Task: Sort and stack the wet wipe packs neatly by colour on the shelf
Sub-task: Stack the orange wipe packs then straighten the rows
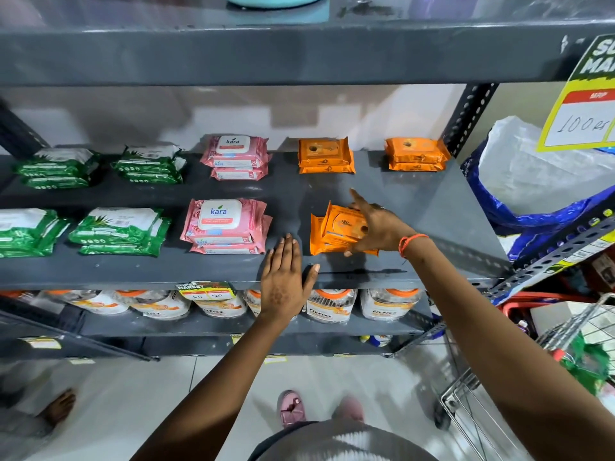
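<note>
Orange packs sit front-right on my shelf; my right hand seems to grip the top one, forefinger out, while my left hand rests flat, open.

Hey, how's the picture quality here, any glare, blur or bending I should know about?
Head view: wide-angle bending curves the shelf edges; glare smears the upper shelf and back wall; edges and floor are soft; the wipe packs and both hands, left hand and right hand, are sharp.
</note>
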Motion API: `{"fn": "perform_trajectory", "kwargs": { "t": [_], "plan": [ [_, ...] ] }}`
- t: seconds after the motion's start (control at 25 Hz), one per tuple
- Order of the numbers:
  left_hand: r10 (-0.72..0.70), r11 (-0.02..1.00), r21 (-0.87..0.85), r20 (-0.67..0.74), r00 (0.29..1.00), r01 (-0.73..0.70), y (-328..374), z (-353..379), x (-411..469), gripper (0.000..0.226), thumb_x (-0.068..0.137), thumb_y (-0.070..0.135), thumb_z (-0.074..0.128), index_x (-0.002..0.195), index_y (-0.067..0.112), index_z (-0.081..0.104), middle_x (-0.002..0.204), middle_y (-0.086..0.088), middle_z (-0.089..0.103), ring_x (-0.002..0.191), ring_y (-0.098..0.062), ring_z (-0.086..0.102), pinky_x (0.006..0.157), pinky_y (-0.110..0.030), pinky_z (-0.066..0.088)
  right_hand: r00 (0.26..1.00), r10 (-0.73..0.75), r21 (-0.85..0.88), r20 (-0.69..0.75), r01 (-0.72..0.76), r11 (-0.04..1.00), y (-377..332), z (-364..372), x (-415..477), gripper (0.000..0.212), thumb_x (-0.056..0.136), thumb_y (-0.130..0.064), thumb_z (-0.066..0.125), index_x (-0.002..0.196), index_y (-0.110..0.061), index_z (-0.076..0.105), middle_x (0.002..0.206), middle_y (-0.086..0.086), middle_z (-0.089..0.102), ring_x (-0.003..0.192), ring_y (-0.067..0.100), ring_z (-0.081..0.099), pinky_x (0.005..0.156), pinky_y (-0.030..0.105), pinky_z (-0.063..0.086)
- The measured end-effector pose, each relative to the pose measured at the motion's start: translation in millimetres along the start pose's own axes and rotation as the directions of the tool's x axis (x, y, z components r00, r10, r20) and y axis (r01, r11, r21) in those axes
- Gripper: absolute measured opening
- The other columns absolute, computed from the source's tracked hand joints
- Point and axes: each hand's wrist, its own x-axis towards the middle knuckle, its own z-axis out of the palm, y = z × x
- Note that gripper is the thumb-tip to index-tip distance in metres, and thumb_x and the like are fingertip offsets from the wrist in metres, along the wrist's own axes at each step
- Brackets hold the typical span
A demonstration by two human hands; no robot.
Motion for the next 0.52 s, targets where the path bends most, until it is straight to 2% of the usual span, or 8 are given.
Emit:
{"fn": "perform_trajectory", "kwargs": {
  "t": [0.16,0.32,0.44,0.52],
  "plan": [
    [-0.001,1.000,0.008,-0.004,1.000,0.001,0.3,0.8,-0.2,0.070,0.093,0.054,0.018,0.141,0.005,0.032,0.149,-0.014,0.037,0.138,-0.027,0.034,0.114,-0.042,0.030,1.000,0.026,-0.039,0.008,-0.026,0.999,5.4,-3.3,-1.3,0.127,0.058,-0.046,0.085,0.151,-0.014,0.005,0.151,0.017,0.036,0.136,0.037,0.033,0.110,0.045,0.034],
    [-0.004,1.000,0.022,-0.012,1.000,0.004,0.9,0.3,0.4,0.069,0.093,0.053,0.020,0.141,0.005,0.032,0.149,-0.014,0.037,0.138,-0.027,0.034,0.114,-0.041,0.030,1.000,0.027,-0.057,0.009,-0.027,0.998,-2.6,-6.2,-1.5,0.116,0.062,-0.045,0.082,0.150,-0.014,0.014,0.148,0.016,0.040,0.132,0.037,0.038,0.107,0.045,0.039],
    [-0.005,1.000,0.024,-0.013,1.000,0.006,1.5,-0.3,-0.5,0.068,0.093,0.053,0.021,0.140,0.005,0.034,0.148,-0.014,0.038,0.138,-0.027,0.035,0.114,-0.042,0.031,0.978,0.088,-0.135,-0.188,-0.114,0.984,-14.6,0.8,-6.4,0.097,0.070,-0.057,0.070,0.144,-0.012,0.027,0.137,0.019,0.046,0.115,0.041,0.055,0.094,0.047,0.051],
    [-0.006,1.000,0.025,-0.014,1.000,0.006,1.6,-1.1,-0.8,0.068,0.093,0.052,0.020,0.140,0.004,0.034,0.149,-0.014,0.037,0.138,-0.027,0.034,0.114,-0.041,0.030,0.944,0.148,-0.101,-0.296,-0.185,0.978,-26.5,3.5,-7.7,0.076,0.082,-0.051,0.060,0.140,-0.008,0.032,0.133,0.022,0.042,0.100,0.044,0.061,0.085,0.046,0.054]
  ]
}}
